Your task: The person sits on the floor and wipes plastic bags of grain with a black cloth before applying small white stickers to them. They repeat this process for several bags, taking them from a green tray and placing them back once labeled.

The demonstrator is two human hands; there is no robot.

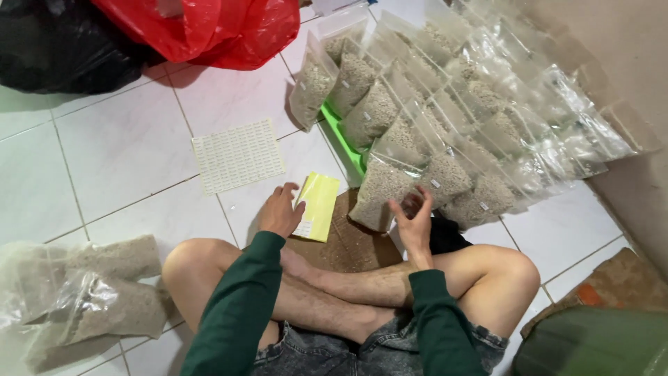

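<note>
A yellow sheet (318,206) lies on the floor at centre frame, its edge under the fingers of the person's left hand (280,211), which rests loosely curled on it. Just to the right, the right hand (413,217) pinches the corner of a clear bag of pale granules (380,191). Rows of filled bags (473,118) lean toward the upper right; a white label sheet (237,155) lies left of centre.

Rows of filled pouches (445,104) fill the upper right; a label sheet (237,154) lies centre-left, plastic bags (83,292) lower left.
</note>
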